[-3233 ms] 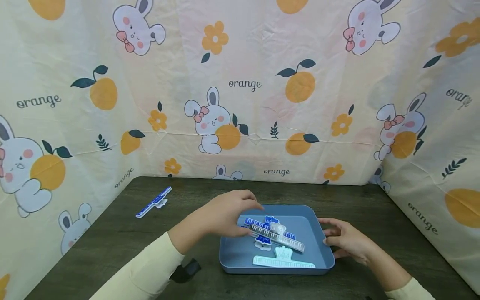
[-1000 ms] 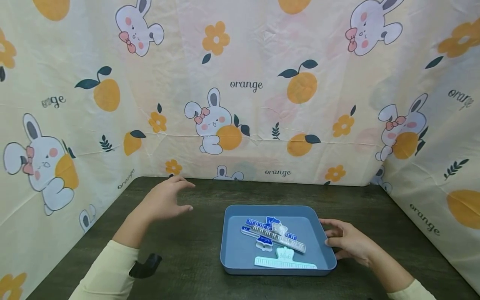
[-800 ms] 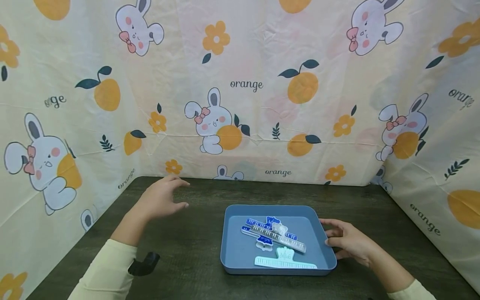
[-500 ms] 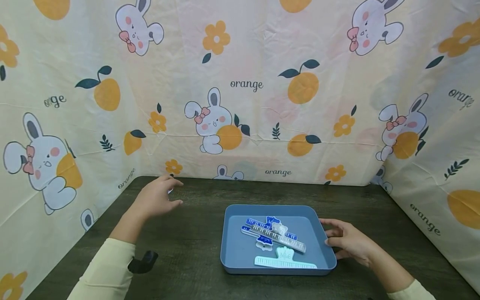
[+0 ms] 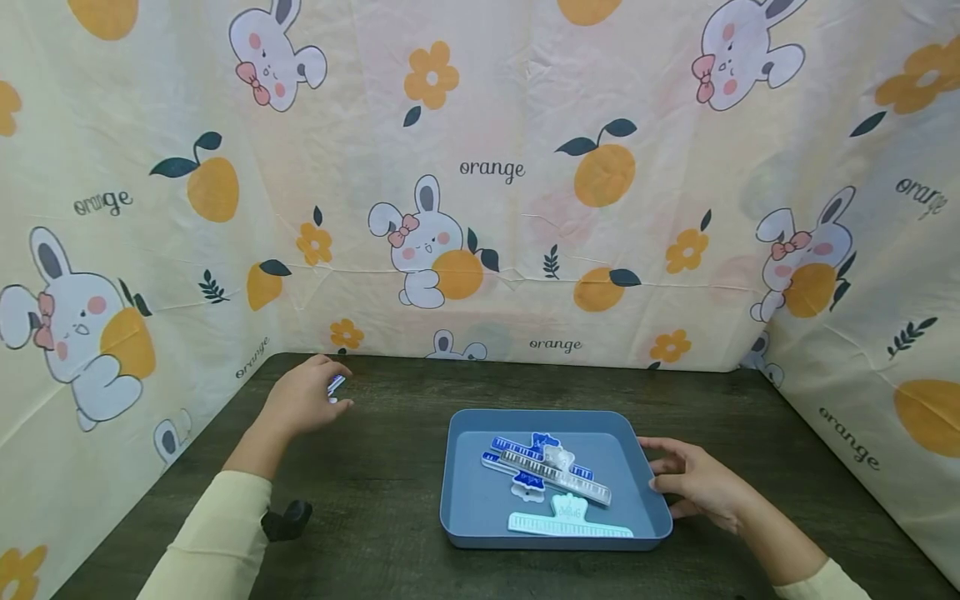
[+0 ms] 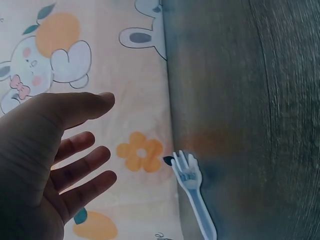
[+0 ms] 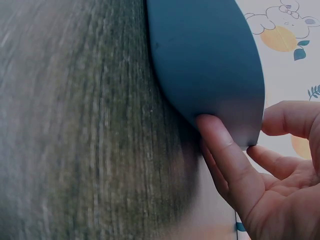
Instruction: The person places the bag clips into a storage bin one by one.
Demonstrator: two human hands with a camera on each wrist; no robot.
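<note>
At the far left of the table, a blue-and-white ruler clip [image 5: 336, 384] lies partly hidden behind my left hand [image 5: 300, 394]. The left wrist view has this hand [image 6: 75, 145] with thumb and fingers spread apart, nothing between them, and the clip [image 6: 196, 197] a little way off, seen edge-on. My right hand [image 5: 701, 483] holds the right side of the blue-grey tray [image 5: 463, 533]. Close up in the right wrist view, its fingers [image 7: 225, 150] are against the outer wall and rim. Inside the tray, blue ruler clips [image 5: 517, 448], a clear one [image 5: 558, 479] and a mint-green one [image 5: 570, 525] lie flat.
The dark wooden table [image 5: 390, 500] runs back to a printed cloth [image 5: 510, 225] hung behind it and along both sides. A black strap-like piece [image 5: 287, 521] sits by the left sleeve. The blue and clear clips overlap in a pile.
My left hand has moved left from above the tray to the lone clip, narrowing its thumb-finger gap lately. My right hand and the tray have stayed put.
</note>
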